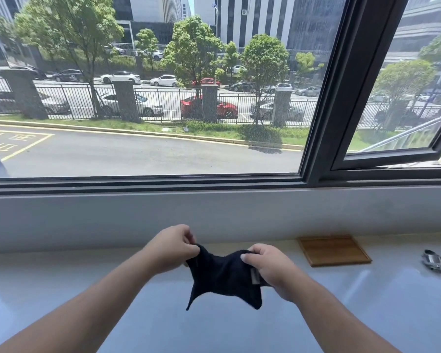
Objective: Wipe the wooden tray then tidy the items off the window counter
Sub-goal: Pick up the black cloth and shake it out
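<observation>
Both hands' fingers [189, 247] pinching dark cloth [224, 278], bare wooden tray [334, 249] on counter [367, 301]

Two bare forearms come up from the bottom corners of the frame, no sleeves showing anywhere along them, no watch, no bracelet at either wrist. The left hand [172, 247], just left of centre, is ungloved with no ring visible on the fingers that show. The right hand [271, 270], just right of centre, is ungloved too, thumbnail short and plain.
</observation>
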Tool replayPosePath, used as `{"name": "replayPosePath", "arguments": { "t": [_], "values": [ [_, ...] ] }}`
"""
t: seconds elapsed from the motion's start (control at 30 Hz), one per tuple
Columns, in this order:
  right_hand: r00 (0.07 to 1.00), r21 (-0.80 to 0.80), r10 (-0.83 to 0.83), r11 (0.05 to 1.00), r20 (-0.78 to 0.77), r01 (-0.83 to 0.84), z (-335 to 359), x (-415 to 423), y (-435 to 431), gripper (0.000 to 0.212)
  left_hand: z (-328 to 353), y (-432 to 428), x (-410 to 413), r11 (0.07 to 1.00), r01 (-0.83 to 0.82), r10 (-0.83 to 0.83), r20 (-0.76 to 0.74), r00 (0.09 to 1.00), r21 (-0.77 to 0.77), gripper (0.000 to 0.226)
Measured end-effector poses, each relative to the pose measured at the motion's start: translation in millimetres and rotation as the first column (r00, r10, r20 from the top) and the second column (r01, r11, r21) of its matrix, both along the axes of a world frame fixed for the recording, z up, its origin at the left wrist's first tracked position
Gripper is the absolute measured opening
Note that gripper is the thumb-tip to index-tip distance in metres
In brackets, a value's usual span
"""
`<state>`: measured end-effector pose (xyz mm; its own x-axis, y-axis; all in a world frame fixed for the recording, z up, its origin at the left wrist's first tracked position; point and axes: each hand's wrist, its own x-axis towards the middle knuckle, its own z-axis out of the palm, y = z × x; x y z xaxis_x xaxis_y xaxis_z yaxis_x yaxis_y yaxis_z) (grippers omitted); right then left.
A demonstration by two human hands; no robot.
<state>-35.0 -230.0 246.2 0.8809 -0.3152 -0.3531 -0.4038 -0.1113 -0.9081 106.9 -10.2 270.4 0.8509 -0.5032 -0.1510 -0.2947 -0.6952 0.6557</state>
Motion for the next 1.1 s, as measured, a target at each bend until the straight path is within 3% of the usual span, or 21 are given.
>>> {"name": "replayPosePath", "arguments": {
  "t": [0.07, 0.13, 0.2, 0.27, 0.37, 0.47, 0.53, 0.6, 0.63, 0.7, 0.77, 0.83, 0.9, 0.97, 1.03, 1.1],
  "values": [
    [0.998, 0.206, 0.059, 0.977, 0.016, -0.061, 1.5, 5.4, 21.2, 0.004, 0.0, -17.9, -15.0, 0.983, -0.036, 0.006, -0.163, 0.987, -0.18, 0.02],
    [0.986, 0.345, 0.156, 0.924, 0.063, -0.168, 4.4, 9.6, 34.4, 0.023, 0.4, -29.5, -25.7, 0.96, -0.038, -0.034, -0.253, 0.967, -0.276, 0.03],
    [0.976, 0.376, 0.189, 0.901, 0.106, -0.215, 7.1, 13.4, 40.4, 0.039, 2.4, -30.7, -28.6, 0.945, 0.028, -0.13, -0.296, 0.946, -0.325, 0.035],
    [0.98, 0.34, 0.155, 0.921, 0.127, -0.189, 7.2, 17.8, 41.9, 0.038, 4.9, -24.6, -26.8, 0.905, 0.029, -0.199, -0.361, 0.911, -0.424, 0.04],
    [0.988, 0.347, 0.071, 0.931, 0.137, -0.115, 5.5, 23.0, 41.9, 0.032, 0.3, -7.8, -18.7, 0.807, -0.166, -0.09, -0.396, 0.914, -0.567, 0.043],
    [0.986, 0.488, 0.023, 0.867, 0.164, -0.101, 5.3, 26.1, 41.5, 0.033, -17.9, 12.0, -8.5, 0.824, -0.265, 0.036, -0.421, 0.907, -0.5, 0.056],
    [0.981, 0.585, 0.015, 0.801, 0.195, -0.129, 4.8, 29.0, 39.0, 0.034, -30.5, 20.0, -8.3, 0.856, -0.246, -0.078, -0.584, 0.808, -0.455, 0.067],
    [0.979, 0.646, -0.005, 0.752, 0.202, -0.13, 3.8, 32.2, 33.2, 0.036, -42.3, 22.0, -7.9, 0.863, -0.169, -0.242, -0.682, 0.69, -0.477, 0.061],
    [0.98, 0.664, -0.026, 0.74, 0.196, -0.113, 1.0, 33.9, 28.7, 0.037, -48.0, 20.8, -7.3, 0.848, -0.158, -0.285, -0.686, 0.67, -0.507, 0.055],
    [0.983, 0.654, -0.102, 0.756, 0.155, -0.024, -12.5, 36.1, 19.5, 0.036, -60.8, 12.7, -9.0, 0.822, -0.258, -0.208, -0.688, 0.695, -0.508, 0.049],
    [0.979, 0.523, -0.195, 0.841, 0.063, 0.134, -42.7, 34.4, 12.9, 0.035, -83.6, 2.8, -13.1, 0.82, -0.372, -0.031, -0.683, 0.73, -0.434, 0.052],
    [0.97, 0.24, -0.222, 0.94, -0.103, 0.24, -90.1, 24.9, 11.7, 0.042, -121.9, -3.1, -22.6, 0.876, -0.379, 0.133, -0.607, 0.783, -0.298, 0.049],
    [0.933, -0.043, -0.151, 0.989, -0.328, 0.145, -142.8, 5.7, 18.3, 0.054, -167.8, 0.8, -38.7, 0.964, -0.262, 0.219, -0.444, 0.869, -0.038, 0.048],
    [0.88, -0.316, -0.072, 0.945, -0.469, -0.091, -189.1, -12.5, 27.0, 0.071, -215.1, 6.8, -55.4, 0.963, -0.067, 0.137, -0.259, 0.956, 0.261, 0.06],
    [0.909, -0.478, 0.049, 0.838, -0.414, -0.264, -226.3, -22.3, 35.9, 0.07, -254.6, 8.0, -68.2, 0.941, 0.071, -0.011, -0.179, 0.984, 0.332, 0.065],
    [0.914, -0.53, 0.198, 0.763, -0.355, -0.371, -250.1, -22.0, 43.8, 0.061, -279.8, 3.9, -74.6, 0.928, 0.182, -0.135, -0.163, 0.977, 0.325, 0.063]
  ]
}}
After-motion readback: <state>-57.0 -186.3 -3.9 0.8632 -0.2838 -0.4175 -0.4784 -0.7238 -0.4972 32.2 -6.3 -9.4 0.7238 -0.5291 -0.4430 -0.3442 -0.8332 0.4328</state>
